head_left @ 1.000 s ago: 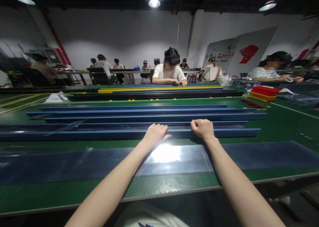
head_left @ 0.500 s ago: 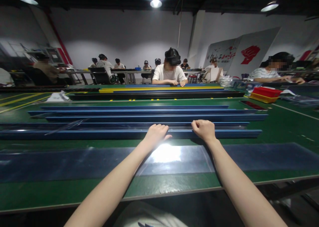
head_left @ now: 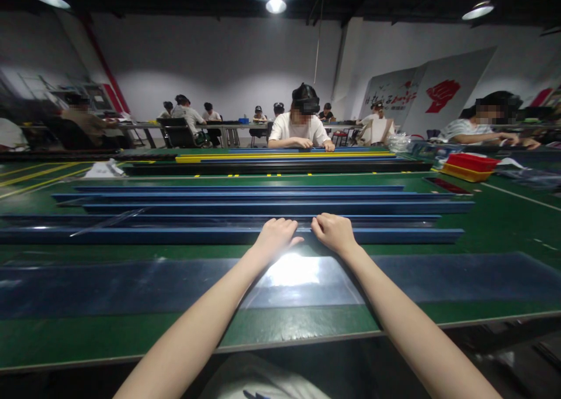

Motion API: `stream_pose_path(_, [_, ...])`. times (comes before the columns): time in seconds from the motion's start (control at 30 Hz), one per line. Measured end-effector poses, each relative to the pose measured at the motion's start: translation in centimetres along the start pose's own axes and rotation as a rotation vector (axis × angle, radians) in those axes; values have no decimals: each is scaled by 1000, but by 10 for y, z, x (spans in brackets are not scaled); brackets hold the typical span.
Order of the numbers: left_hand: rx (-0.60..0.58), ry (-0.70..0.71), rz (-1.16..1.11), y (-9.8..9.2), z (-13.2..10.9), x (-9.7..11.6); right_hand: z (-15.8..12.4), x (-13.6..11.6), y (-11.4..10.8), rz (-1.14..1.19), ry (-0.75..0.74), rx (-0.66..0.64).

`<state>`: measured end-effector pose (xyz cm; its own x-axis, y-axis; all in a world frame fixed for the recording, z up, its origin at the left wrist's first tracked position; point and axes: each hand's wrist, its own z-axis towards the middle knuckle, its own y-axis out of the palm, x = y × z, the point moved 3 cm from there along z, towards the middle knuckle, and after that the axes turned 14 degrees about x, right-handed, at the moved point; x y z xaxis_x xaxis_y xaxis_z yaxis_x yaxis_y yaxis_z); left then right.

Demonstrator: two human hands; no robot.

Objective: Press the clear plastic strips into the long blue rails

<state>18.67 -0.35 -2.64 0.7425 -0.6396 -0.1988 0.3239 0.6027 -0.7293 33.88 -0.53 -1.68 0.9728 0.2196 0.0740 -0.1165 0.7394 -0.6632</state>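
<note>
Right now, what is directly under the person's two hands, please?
The left hand and right hand lie over the nearest blue profile, which shows on both sides of them. The stretch that they cover cannot be seen, nor whether they grip it.

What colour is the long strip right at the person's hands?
The long strip is blue, seen best in the head view.

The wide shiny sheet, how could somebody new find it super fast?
Find the big green table and its near edge. Just in from that edge lies the long sheet, with a bright glare near its middle. Narrow blue strips lie beyond it; unlike them, the sheet is wide and flat.
</note>
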Motion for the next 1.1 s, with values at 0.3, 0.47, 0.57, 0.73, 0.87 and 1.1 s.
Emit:
stream_pose_path(0.3, [-21, -2, -8, -2, -1, -2, 4, 2, 3, -44, 73, -23])
stream_pose_path(0.47, [-13, -1, -16, -4, -1, -4, 5, 4, 3, -45, 77, 5])
stream_pose_path(0.57, [-15, -4, -16, -5, -1, -4, 4, 11, 4, -60, 92, 16])
stream_pose_path(0.73, [-25, 26, 3, -6, 0, -2, 0, 29, 2, -101, 126, 19])
stream_pose_path(0.87, [-26, 47, 10, -6, 0, -1, -3, 42, 0, -140, 177, 11])
stream_pose_path(1.1, [-24, 44, -28, -3, -1, -1, -4, 45, 0, -142, 188, 19])
